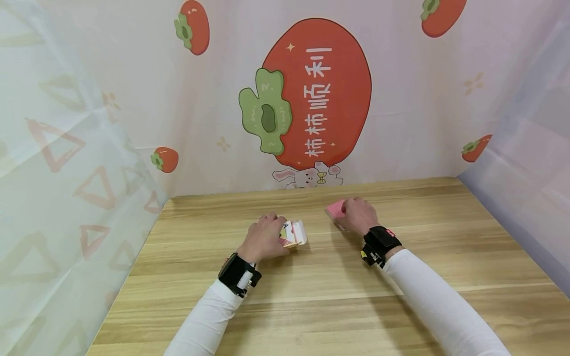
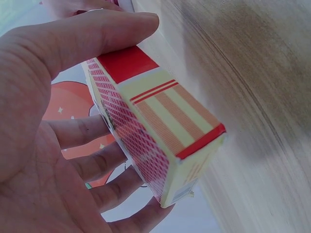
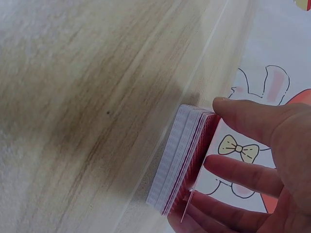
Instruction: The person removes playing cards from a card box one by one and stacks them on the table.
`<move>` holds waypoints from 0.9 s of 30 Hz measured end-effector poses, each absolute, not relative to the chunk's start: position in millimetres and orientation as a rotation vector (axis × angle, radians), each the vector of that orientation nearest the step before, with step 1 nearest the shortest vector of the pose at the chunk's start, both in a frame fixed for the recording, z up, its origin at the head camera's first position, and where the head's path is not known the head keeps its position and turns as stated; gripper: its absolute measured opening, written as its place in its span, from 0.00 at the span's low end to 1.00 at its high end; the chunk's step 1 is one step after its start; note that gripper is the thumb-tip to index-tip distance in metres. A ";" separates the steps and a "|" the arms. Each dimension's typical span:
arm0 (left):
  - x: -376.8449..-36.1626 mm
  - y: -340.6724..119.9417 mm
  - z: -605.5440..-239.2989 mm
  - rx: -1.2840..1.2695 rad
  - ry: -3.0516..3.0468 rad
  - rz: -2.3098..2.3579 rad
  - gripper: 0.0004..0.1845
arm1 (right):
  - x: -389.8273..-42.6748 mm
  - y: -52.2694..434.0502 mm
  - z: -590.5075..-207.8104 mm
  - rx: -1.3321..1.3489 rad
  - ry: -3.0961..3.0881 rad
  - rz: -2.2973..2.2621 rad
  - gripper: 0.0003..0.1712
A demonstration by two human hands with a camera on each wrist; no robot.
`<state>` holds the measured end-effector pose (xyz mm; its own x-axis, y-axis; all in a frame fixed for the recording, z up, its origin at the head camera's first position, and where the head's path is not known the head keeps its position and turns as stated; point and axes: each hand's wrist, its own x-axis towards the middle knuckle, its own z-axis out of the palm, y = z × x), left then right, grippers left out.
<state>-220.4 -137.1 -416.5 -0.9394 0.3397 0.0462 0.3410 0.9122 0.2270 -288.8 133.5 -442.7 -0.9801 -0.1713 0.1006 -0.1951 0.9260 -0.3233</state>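
My left hand (image 1: 265,239) grips a playing-card box (image 2: 167,114), thumb across its red end and fingers along the opposite side. In the head view the box's white end flap (image 1: 301,232) stands out to the right. Further right and back, my right hand (image 1: 359,216) holds a deck of playing cards (image 3: 181,158) low at the tabletop. Thumb and fingers reach around the deck's red-patterned back. One card's edge stands slightly apart from the stack near the fingers. Part of the deck is hidden under the hand in the head view.
The wood-grain table (image 1: 311,296) runs back to a white curtain (image 1: 213,99) printed with persimmons and a rabbit. Curtains also hang along the left and right sides. Black camera straps (image 1: 238,274) circle both wrists.
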 end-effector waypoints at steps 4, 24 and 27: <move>-220.0 -137.8 -416.9 -0.545 -3.068 -0.375 0.40 | -289.4 132.7 -442.3 0.273 -3.035 0.515 0.20; -218.7 -138.6 -416.3 -0.550 -3.060 -0.383 0.40 | -290.5 129.4 -443.6 0.232 -3.051 0.536 0.19; -218.3 -138.4 -416.3 -0.550 -3.060 -0.385 0.40 | -289.0 129.0 -442.4 0.231 -3.058 0.545 0.19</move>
<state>-218.3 -138.4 -416.3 -0.9383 0.3420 0.0518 0.3442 0.9082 0.2382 -289.0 129.0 -442.4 -0.9887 -0.1407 0.0522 -0.1501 0.9279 -0.3413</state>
